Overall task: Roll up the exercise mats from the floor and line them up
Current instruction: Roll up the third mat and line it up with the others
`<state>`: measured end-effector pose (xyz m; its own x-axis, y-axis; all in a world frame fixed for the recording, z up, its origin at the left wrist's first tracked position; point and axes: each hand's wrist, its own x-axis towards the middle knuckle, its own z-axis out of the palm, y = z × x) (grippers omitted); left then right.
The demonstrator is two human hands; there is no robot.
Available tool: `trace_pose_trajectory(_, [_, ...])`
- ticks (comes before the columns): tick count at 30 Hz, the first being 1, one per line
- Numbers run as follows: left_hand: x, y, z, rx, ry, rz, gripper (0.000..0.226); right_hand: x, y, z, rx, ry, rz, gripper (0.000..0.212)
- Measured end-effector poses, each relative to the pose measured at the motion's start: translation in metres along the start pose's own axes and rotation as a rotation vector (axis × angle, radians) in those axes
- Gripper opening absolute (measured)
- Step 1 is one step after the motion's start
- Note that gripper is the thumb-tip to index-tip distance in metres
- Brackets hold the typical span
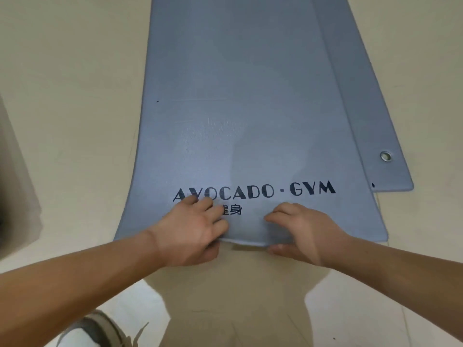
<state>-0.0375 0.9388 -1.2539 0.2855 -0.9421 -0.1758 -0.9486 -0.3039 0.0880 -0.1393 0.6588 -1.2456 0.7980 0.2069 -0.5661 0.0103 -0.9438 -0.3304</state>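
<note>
A blue-grey exercise mat [240, 116] printed "AVOCADO · GYM" lies flat on the pale floor and runs away from me. My left hand [193, 229] grips its near edge, fingers on top over the lettering and thumb underneath. My right hand [298, 229] grips the same edge a little to the right, fingers curled on top, thumb below. Between the hands the edge is lifted slightly off the floor. A second blue-grey mat [370, 121] lies under the first and sticks out on the right, with a metal eyelet [385, 156] near its corner.
Beige floor [70, 96] surrounds the mats on both sides. A dim grey object [15, 186] stands at the left edge. My shoe [100, 329] shows at the bottom left.
</note>
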Motion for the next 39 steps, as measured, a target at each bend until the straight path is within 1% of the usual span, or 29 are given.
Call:
trace_pose_trajectory(1, [0.001, -0.005, -0.013, 0.009, 0.064, -0.005, 0.024, 0.001, -0.002, -0.005, -0.016, 0.007, -0.013, 0.063])
trace_pose_trajectory(3, [0.005, -0.018, -0.037, 0.008, 0.125, -0.053, 0.025, 0.000, -0.002, -0.013, -0.016, 0.065, -0.075, 0.045])
trace_pose_trajectory(5, [0.009, -0.024, -0.057, -0.017, 0.125, -0.077, 0.021, -0.005, -0.003, -0.021, 0.035, 0.206, -0.128, 0.037])
trace_pose_trajectory(7, [0.014, -0.025, -0.070, -0.038, 0.027, -0.096, 0.016, -0.011, -0.005, -0.030, 0.095, 0.306, -0.121, 0.033])
trace_pose_trajectory(9, [0.017, -0.024, -0.082, -0.040, -0.149, -0.131, 0.022, -0.015, -0.010, -0.041, 0.083, 0.295, -0.084, 0.033])
trace_pose_trajectory(10, [0.017, -0.022, -0.090, -0.035, -0.181, -0.134, 0.025, -0.017, -0.012, -0.047, 0.062, 0.296, -0.080, 0.032])
trace_pose_trajectory(11, [0.017, -0.021, -0.098, -0.038, -0.177, -0.136, 0.027, -0.019, -0.014, -0.053, 0.050, 0.292, -0.075, 0.028])
trace_pose_trajectory(13, [0.014, -0.017, -0.115, -0.070, -0.148, -0.144, 0.028, -0.028, -0.017, -0.074, 0.085, 0.234, -0.041, 0.016])
trace_pose_trajectory(15, [0.005, -0.007, -0.130, -0.168, -0.137, -0.115, 0.023, -0.040, -0.018, -0.100, 0.116, 0.089, -0.005, 0.013])
trace_pose_trajectory(17, [-0.002, 0.002, -0.146, -0.349, -0.215, -0.095, 0.010, -0.052, -0.020, -0.124, 0.154, -0.083, 0.011, 0.016])
trace_pose_trajectory(18, [-0.002, 0.002, -0.153, -0.427, -0.291, -0.111, 0.009, -0.056, -0.022, -0.132, 0.195, -0.140, 0.010, 0.018])
trace_pose_trajectory(19, [0.001, -0.003, -0.159, -0.474, -0.356, -0.141, 0.012, -0.058, -0.026, -0.135, 0.223, -0.171, 0.012, 0.020])
trace_pose_trajectory(21, [0.013, -0.022, -0.164, -0.494, -0.414, -0.200, 0.016, -0.053, -0.030, -0.136, 0.216, -0.109, 0.025, 0.022])
trace_pose_trajectory(22, [0.021, -0.034, -0.163, -0.493, -0.412, -0.229, 0.018, -0.049, -0.031, -0.136, 0.200, -0.019, 0.042, 0.019])
trace_pose_trajectory(24, [0.040, -0.056, -0.158, -0.472, -0.418, -0.275, 0.019, -0.039, -0.032, -0.137, 0.113, 0.249, 0.087, 0.012])
trace_pose_trajectory(25, [0.049, -0.066, -0.157, -0.449, -0.427, -0.289, 0.018, -0.036, -0.034, -0.140, 0.008, 0.422, 0.084, 0.021])
trace_pose_trajectory(26, [0.058, -0.073, -0.157, -0.420, -0.432, -0.302, 0.017, -0.034, -0.037, -0.141, -0.144, 0.559, 0.069, 0.031])
trace_pose_trajectory(27, [0.066, -0.079, -0.159, -0.391, -0.429, -0.313, 0.015, -0.035, -0.043, -0.141, -0.275, 0.666, 0.062, 0.040])
trace_pose_trajectory(28, [0.073, -0.086, -0.161, -0.366, -0.413, -0.326, 0.014, -0.035, -0.051, -0.139, -0.360, 0.703, 0.073, 0.048])
trace_pose_trajectory(29, [0.079, -0.093, -0.163, -0.341, -0.390, -0.345, 0.013, -0.036, -0.061, -0.137, -0.409, 0.643, 0.099, 0.058])
trace_pose_trajectory(30, [0.084, -0.100, -0.166, -0.313, -0.364, -0.370, 0.013, -0.035, -0.070, -0.133, -0.426, 0.542, 0.129, 0.072])
trace_pose_trajectory(32, [0.091, -0.110, -0.165, -0.264, -0.316, -0.444, 0.021, -0.027, -0.074, -0.117, -0.423, 0.341, 0.178, 0.106])
trace_pose_trajectory(34, [0.091, -0.107, -0.161, -0.204, -0.227, -0.517, 0.028, -0.015, -0.063, -0.103, -0.455, 0.294, 0.185, 0.129])
trace_pose_trajectory(35, [0.087, -0.100, -0.157, -0.134, -0.120, -0.519, 0.028, -0.008, -0.055, -0.097, -0.450, 0.297, 0.176, 0.135])
trace_pose_trajectory(36, [0.081, -0.090, -0.151, -0.040, 0.018, -0.489, 0.029, -0.003, -0.046, -0.093, -0.439, 0.305, 0.159, 0.139])
trace_pose_trajectory(37, [0.073, -0.078, -0.145, 0.054, 0.111, -0.433, 0.033, 0.002, -0.039, -0.091, -0.426, 0.323, 0.138, 0.141])
trace_pose_trajectory(38, [0.064, -0.063, -0.140, 0.117, 0.170, -0.365, 0.039, 0.007, -0.031, -0.090, -0.414, 0.338, 0.114, 0.141])
trace_pose_trajectory(39, [0.056, -0.048, -0.135, 0.138, 0.150, -0.324, 0.049, 0.010, -0.026, -0.092, -0.400, 0.335, 0.094, 0.140])
